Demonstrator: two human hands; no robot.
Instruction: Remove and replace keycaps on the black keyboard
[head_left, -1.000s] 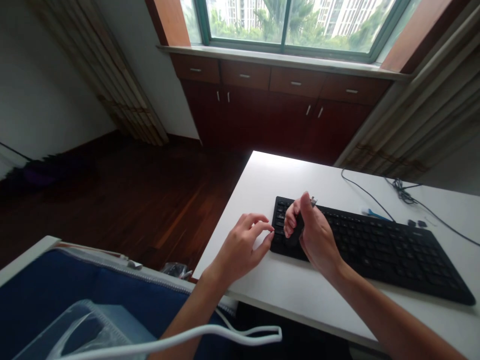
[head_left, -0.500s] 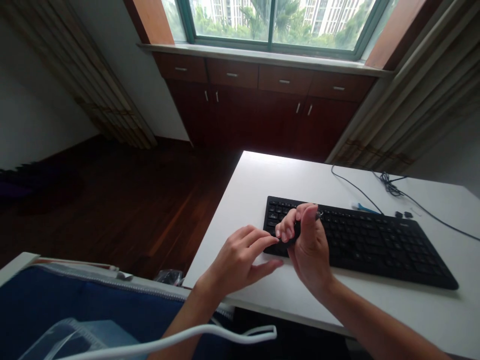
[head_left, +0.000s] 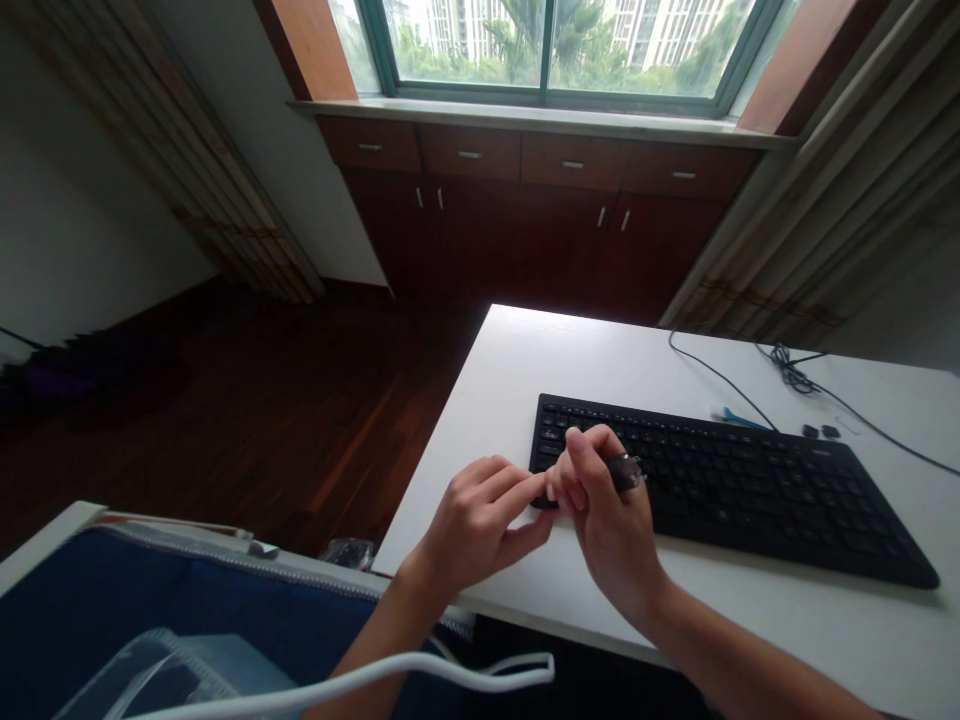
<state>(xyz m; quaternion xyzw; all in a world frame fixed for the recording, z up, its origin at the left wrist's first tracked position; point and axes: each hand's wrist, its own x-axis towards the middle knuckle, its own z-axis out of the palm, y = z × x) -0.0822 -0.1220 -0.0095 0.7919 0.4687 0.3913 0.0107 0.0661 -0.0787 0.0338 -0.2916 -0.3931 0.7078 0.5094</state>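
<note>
My right hand (head_left: 611,530) is closed around a small dark-handled tool (head_left: 624,472). Its shiny metal end juts out to the right past my thumb, and its kind is unclear. My left hand (head_left: 476,520) has its fingers and thumb drawn together, their tips touching my right fingers. Whatever lies between those tips is hidden. Both hands are over the left end of a black keyboard (head_left: 742,490) lying flat on the white table (head_left: 517,360).
Behind the keyboard lie a blue-handled brush (head_left: 739,418), two small black pieces that look like keycaps (head_left: 830,432) and a bundled black cable (head_left: 795,375). At lower left are a dark blue zippered cloth (head_left: 247,580), clear plastic (head_left: 187,670) and a white tube (head_left: 390,665).
My right hand has turned and tipped lower, so the tool's metal end shows more. My left thumb has come nearer its fingers. The view has shifted slightly.
</note>
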